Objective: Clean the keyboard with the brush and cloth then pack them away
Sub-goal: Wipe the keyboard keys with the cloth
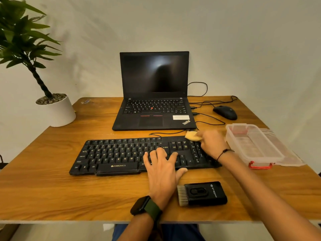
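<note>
A: Where's the keyboard (139,156) sitting?

B: Flat on the wooden table (52,180), in front of the open laptop (154,94). Its long axis runs left to right across the view, the space bar edge toward the person, the right end angled a touch farther back.

A: And the hands?

B: Left hand (162,169) lies palm down on the keys near the arrow cluster, fingers spread, thumb hanging off the near edge, gripping nothing. Right hand (211,143) is at the far right corner over the number pad, fingers bunched around a yellow cloth (192,136) (it's blurred, so the exact pinch is hard to read), with the cloth poking out leftward at the keyboard's back edge.

A: The brush?

B: The brush (202,193) lies on the table just nearer than the keyboard, beside the left wrist. Black body, long axis left to right, bristles pointing left.

A: Anything on the right?

B: A clear plastic box (251,143) with red clasps, open, its lid (286,153) lying beside it, just right of the right wrist. A mouse (225,112) sits behind it
</note>
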